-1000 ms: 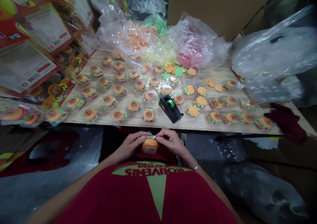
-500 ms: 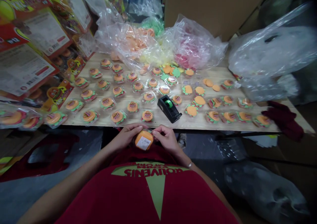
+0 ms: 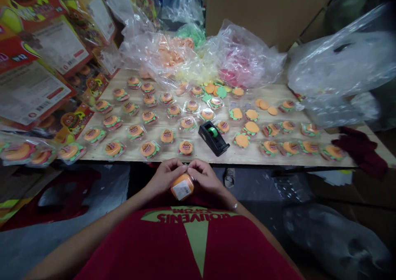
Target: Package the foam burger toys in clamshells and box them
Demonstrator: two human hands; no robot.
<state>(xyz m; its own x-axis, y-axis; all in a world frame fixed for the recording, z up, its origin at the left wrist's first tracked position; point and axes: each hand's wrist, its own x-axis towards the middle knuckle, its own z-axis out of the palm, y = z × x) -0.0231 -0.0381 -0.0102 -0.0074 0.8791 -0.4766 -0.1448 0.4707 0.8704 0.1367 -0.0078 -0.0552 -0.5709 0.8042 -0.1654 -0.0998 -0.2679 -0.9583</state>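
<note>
Just in front of the table edge, my left hand and my right hand meet at the top of a packed toy burger. Its orange bun side faces up and carries a white barcode label. The fingers of both hands pinch the clear pack's far edge, thumbs almost touching. Beyond them on the table stands a black tape dispenser with a green roll. Nearby lies a packed burger with a printed bun, one of several in rows.
Clear bags of orange pieces and pink pieces lie at the back of the wooden table. Printed burger packs stand at left. A dark red cloth hangs over the right edge.
My hands have come together at the burger pack's far edge; the right hand has moved left and the pack has tilted and shifted slightly toward me.
</note>
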